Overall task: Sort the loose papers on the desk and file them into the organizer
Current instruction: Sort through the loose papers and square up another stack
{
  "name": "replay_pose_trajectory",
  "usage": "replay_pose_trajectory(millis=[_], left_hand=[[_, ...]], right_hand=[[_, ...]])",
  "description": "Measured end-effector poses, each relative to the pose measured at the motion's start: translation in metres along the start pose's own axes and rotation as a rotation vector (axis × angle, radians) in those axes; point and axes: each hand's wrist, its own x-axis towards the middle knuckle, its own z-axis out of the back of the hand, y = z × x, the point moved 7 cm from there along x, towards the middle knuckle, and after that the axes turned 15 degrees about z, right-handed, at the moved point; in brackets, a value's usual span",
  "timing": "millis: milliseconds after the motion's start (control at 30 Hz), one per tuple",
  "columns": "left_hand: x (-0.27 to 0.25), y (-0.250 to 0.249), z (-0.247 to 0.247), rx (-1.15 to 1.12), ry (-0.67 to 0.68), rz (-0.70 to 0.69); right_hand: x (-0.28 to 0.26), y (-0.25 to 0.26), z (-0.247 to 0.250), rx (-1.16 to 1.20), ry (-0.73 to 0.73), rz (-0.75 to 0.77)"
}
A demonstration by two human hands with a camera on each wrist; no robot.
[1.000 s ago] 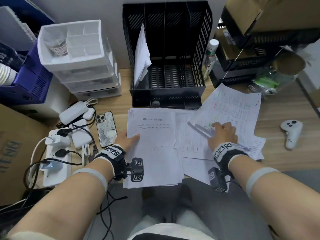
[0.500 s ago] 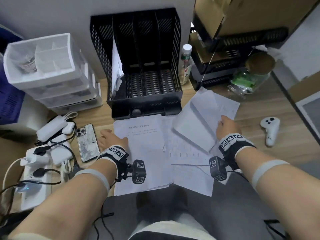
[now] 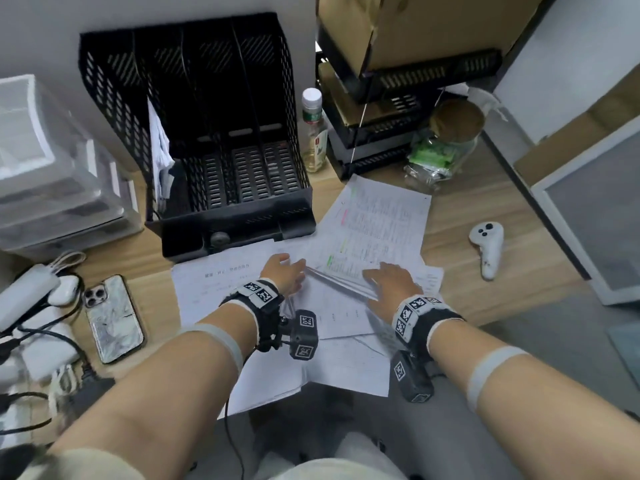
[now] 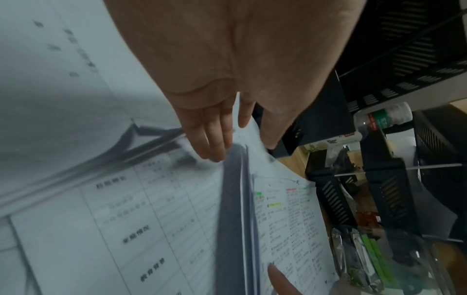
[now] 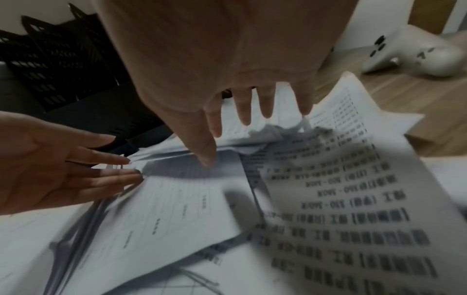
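Loose white printed papers [image 3: 263, 348] lie spread over the desk's front edge. A sheaf with coloured marks [image 3: 377, 230] lies angled toward the right, its near edge lifted. My left hand [image 3: 284, 271] has straight fingers against that lifted edge [image 4: 235, 179]. My right hand [image 3: 391, 282] lies flat on the sheaf with fingers spread [image 5: 255, 111], the thumb at the edge. The black mesh organizer [image 3: 242, 223] stands behind the papers, and a few sheets [image 3: 159, 150] lean in its left slot.
A phone [image 3: 112, 318], chargers and cables [image 3: 31, 306] lie left. Clear drawers [image 3: 59, 188] stand at the back left. A bottle [image 3: 313, 133], black trays with cardboard [image 3: 408, 109] and a jar [image 3: 443, 147] stand at the back right. A white controller [image 3: 488, 247] lies right.
My left hand left the left stack and moved right to the marked sheaf's edge. The sheaf, lifted and folded over half a second ago, now lies nearly flat under my right hand.
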Motion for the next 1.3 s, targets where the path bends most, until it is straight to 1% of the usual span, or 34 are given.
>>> replay_pose_trajectory(millis=[33, 100, 233, 300, 367, 433, 533, 633, 667, 733, 800, 867, 900, 967, 1033, 1100, 1133, 1233, 1300], left_hand=[[0.004, -0.002, -0.005, 0.016, -0.004, -0.008], [0.007, -0.005, -0.012, 0.025, 0.0, -0.021], [0.008, -0.003, -0.023, -0.036, -0.002, 0.008], [0.006, -0.005, -0.031, -0.016, 0.038, -0.006], [-0.006, -0.009, -0.04, -0.052, 0.116, -0.022], [-0.013, -0.011, -0.044, -0.075, 0.141, -0.008], [-0.014, -0.016, -0.046, 0.03, 0.124, -0.071], [-0.004, -0.02, -0.04, 0.114, 0.02, -0.083], [-0.003, -0.019, -0.038, 0.134, 0.002, -0.079], [0.001, -0.015, -0.034, 0.128, 0.007, -0.064], [0.006, -0.011, -0.028, 0.079, 0.024, -0.04], [0.0, -0.012, -0.024, -0.036, 0.044, -0.016], [-0.004, -0.014, -0.026, -0.112, 0.082, -0.004], [-0.008, -0.016, -0.03, -0.188, 0.137, 0.025], [-0.011, -0.017, -0.04, -0.187, 0.215, 0.037], [-0.023, -0.016, -0.053, -0.131, 0.302, 0.022], [-0.029, -0.014, -0.059, -0.045, 0.326, -0.001], [-0.041, -0.003, -0.07, 0.243, 0.359, -0.071], [-0.044, 0.003, -0.077, 0.474, 0.358, -0.159]], right_hand=[[-0.002, -0.005, -0.005, 0.046, 0.016, -0.023], [-0.006, -0.011, -0.011, 0.119, 0.002, -0.034], [-0.009, -0.012, -0.013, 0.108, 0.004, -0.008], [-0.01, -0.009, -0.008, 0.112, -0.045, 0.019], [-0.01, -0.004, -0.004, 0.095, -0.097, 0.077], [-0.01, 0.0, -0.002, 0.112, -0.114, 0.123], [-0.009, 0.006, -0.001, 0.156, -0.083, 0.174], [-0.012, 0.003, 0.005, 0.225, -0.103, 0.181], [-0.014, -0.004, 0.007, 0.248, -0.118, 0.152], [-0.02, -0.024, 0.014, 0.279, -0.177, 0.048], [-0.029, -0.047, 0.021, 0.303, -0.262, -0.079], [-0.041, -0.069, 0.028, 0.315, -0.355, -0.215], [-0.047, -0.078, 0.031, 0.302, -0.404, -0.282], [-0.06, -0.095, 0.032, 0.298, -0.474, -0.41], [-0.069, -0.105, 0.024, 0.399, -0.456, -0.494], [-0.071, -0.102, 0.012, 0.546, -0.394, -0.467], [-0.071, -0.099, 0.008, 0.592, -0.369, -0.433], [-0.068, -0.088, 0.003, 0.595, -0.305, -0.38], [-0.065, -0.085, 0.0, 0.578, -0.253, -0.363]])
